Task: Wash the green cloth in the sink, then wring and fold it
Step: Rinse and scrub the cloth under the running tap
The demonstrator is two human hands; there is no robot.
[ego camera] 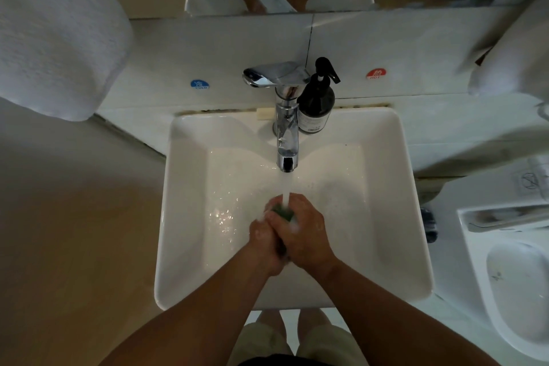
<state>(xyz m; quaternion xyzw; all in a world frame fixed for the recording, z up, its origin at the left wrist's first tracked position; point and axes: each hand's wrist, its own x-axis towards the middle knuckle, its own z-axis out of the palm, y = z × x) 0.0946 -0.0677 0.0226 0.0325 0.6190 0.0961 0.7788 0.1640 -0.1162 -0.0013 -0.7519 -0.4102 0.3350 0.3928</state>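
One green cloth (282,213), lengthwise twd tap (287,134)

left hand (262,239), right hand (304,232), clasped together

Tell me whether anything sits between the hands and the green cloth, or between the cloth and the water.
Nothing visible does: the left hand and right hand both grip the green cloth over the sink, and the stream from the faucet falls straight onto it. The soap bottle stands back beside the faucet.

Dim bathroom, white tiled wall (208,47), hanging white towel (53,38), beige floor (74,217), toilet (517,285)
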